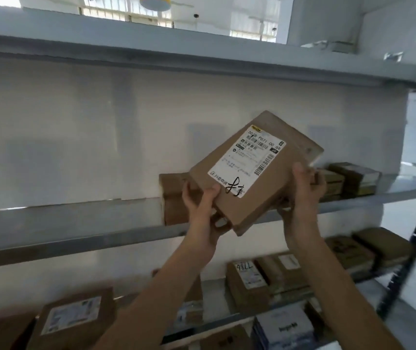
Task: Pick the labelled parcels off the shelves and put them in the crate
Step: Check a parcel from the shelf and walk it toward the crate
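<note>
parcel (255,170): labelled, tilted, clear of middle shelf (75,233)
grip: left hand (202,205) and right hand (303,190) hold its near corners
risk: corner-only hold, may slip
crate: unseen

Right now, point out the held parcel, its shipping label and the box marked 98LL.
held parcel (287,137): head view, bare cardboard top.
shipping label (247,160): head view, label's middle.
box marked 98LL (246,289): head view, front face.
</note>
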A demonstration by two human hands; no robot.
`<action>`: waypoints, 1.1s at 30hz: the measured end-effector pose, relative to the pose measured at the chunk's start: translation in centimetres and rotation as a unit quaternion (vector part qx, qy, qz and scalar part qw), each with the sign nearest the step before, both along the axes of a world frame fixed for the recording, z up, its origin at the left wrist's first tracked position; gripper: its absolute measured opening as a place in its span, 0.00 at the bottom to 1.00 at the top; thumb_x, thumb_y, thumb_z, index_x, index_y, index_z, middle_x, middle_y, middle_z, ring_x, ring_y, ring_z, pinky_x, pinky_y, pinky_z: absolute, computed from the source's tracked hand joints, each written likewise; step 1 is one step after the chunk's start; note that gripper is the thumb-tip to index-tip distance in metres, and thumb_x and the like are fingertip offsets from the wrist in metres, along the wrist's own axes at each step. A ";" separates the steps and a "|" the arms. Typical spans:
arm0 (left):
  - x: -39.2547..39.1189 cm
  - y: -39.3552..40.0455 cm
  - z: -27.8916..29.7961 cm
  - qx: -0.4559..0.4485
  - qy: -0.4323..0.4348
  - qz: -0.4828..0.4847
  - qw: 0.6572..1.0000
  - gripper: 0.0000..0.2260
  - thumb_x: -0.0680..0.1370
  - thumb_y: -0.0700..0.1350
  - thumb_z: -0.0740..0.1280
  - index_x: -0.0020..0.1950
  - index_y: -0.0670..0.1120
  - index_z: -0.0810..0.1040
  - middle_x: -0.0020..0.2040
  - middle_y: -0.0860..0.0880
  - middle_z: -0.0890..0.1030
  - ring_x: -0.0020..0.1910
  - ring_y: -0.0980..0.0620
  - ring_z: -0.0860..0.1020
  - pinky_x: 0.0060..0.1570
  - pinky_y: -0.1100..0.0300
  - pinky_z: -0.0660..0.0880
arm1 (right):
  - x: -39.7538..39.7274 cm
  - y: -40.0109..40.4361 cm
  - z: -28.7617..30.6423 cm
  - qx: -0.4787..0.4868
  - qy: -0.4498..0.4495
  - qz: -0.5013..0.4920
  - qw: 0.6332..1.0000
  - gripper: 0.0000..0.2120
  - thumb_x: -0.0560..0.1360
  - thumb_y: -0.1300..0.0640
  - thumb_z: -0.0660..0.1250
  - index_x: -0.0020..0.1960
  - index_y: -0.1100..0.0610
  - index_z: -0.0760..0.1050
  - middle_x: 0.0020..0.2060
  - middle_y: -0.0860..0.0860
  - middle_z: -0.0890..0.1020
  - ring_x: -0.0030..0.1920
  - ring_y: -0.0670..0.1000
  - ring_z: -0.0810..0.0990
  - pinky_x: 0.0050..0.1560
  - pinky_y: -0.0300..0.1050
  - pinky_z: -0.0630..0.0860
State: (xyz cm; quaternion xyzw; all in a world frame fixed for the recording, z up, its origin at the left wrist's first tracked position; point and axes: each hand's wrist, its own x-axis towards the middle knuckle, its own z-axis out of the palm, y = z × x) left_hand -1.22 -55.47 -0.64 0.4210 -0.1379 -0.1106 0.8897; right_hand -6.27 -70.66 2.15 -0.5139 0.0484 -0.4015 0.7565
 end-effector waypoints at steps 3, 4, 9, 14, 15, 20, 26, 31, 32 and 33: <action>-1.3 -6.1 0.2 -0.032 -0.012 -0.023 0.999 0.32 0.68 0.51 0.73 0.65 0.70 0.62 0.62 0.48 0.78 0.59 0.44 0.79 0.46 0.37 0.79 | -1.5 -1.7 -2.0 -0.036 0.021 0.026 0.999 0.50 0.60 0.37 0.75 0.73 0.36 0.50 0.65 0.45 0.74 0.60 0.46 0.78 0.60 0.59 0.77; -1.6 -7.9 0.1 -0.033 -0.013 -0.031 0.999 0.31 0.68 0.51 0.72 0.65 0.69 0.62 0.62 0.49 0.78 0.59 0.44 0.79 0.47 0.37 0.78 | -1.7 -2.8 -2.5 -0.039 0.025 0.023 0.999 0.49 0.60 0.39 0.75 0.73 0.36 0.51 0.65 0.45 0.74 0.60 0.46 0.78 0.59 0.58 0.77; -2.0 -15.0 0.5 0.096 -0.021 -0.021 0.995 0.25 0.70 0.55 0.71 0.63 0.58 0.63 0.64 0.51 0.75 0.59 0.54 0.74 0.54 0.53 0.69 | -3.4 -11.1 -3.2 -0.009 0.051 -0.012 0.999 0.42 0.65 0.42 0.73 0.73 0.41 0.56 0.64 0.49 0.77 0.57 0.49 0.80 0.54 0.51 0.80; -0.9 -22.1 0.8 0.164 -0.145 -0.045 0.975 0.11 0.80 0.53 0.60 0.62 0.58 0.74 0.62 0.53 0.77 0.60 0.55 0.75 0.55 0.60 0.73 | -6.2 -20.0 -4.2 0.009 0.067 -0.017 0.998 0.33 0.68 0.43 0.71 0.71 0.42 0.65 0.57 0.48 0.83 0.55 0.50 0.82 0.55 0.55 0.79; -1.1 -23.8 0.5 0.171 -0.153 -0.076 0.970 0.15 0.80 0.53 0.59 0.67 0.56 0.73 0.64 0.52 0.76 0.62 0.55 0.74 0.57 0.60 0.72 | -6.8 -21.6 -4.4 0.008 0.065 -0.020 0.998 0.31 0.69 0.43 0.70 0.70 0.43 0.67 0.58 0.49 0.83 0.57 0.52 0.82 0.57 0.57 0.78; -3.8 -32.4 -2.0 0.174 -0.186 -0.131 0.958 0.19 0.82 0.53 0.55 0.74 0.54 0.66 0.68 0.54 0.74 0.64 0.60 0.72 0.51 0.70 0.69 | -9.6 -28.1 -5.8 0.024 0.051 -0.075 0.996 0.21 0.78 0.38 0.58 0.67 0.46 0.72 0.56 0.51 0.84 0.55 0.52 0.83 0.49 0.49 0.81; -5.0 -41.4 -4.2 0.177 -0.164 -0.165 0.956 0.15 0.82 0.49 0.54 0.68 0.54 0.71 0.58 0.56 0.78 0.54 0.64 0.76 0.45 0.70 0.73 | -11.8 -34.8 -7.8 0.032 0.083 -0.131 0.987 0.32 0.72 0.33 0.57 0.71 0.48 0.68 0.59 0.52 0.82 0.57 0.55 0.82 0.55 0.54 0.80; -4.9 -49.2 -6.3 0.173 -0.183 -0.233 0.939 0.13 0.83 0.47 0.54 0.55 0.58 0.77 0.45 0.60 0.84 0.45 0.64 0.82 0.38 0.72 0.76 | -12.8 -41.1 -10.3 0.033 0.116 -0.213 0.970 0.24 0.79 0.39 0.55 0.72 0.48 0.65 0.60 0.51 0.81 0.57 0.52 0.82 0.51 0.49 0.81; -4.9 -50.8 -6.9 0.177 -0.181 -0.255 0.933 0.13 0.83 0.47 0.54 0.55 0.58 0.78 0.46 0.59 0.84 0.46 0.63 0.82 0.40 0.70 0.77 | -13.0 -42.5 -11.0 0.049 0.130 -0.234 0.962 0.23 0.80 0.40 0.54 0.72 0.47 0.63 0.61 0.50 0.80 0.57 0.52 0.82 0.54 0.51 0.81; -5.0 -52.4 -7.4 0.183 -0.171 -0.280 0.927 0.13 0.83 0.47 0.54 0.57 0.56 0.78 0.49 0.57 0.84 0.49 0.60 0.82 0.44 0.66 0.79 | -13.2 -43.9 -11.7 0.067 0.143 -0.254 0.954 0.23 0.80 0.40 0.53 0.72 0.47 0.62 0.61 0.50 0.80 0.58 0.52 0.81 0.55 0.53 0.80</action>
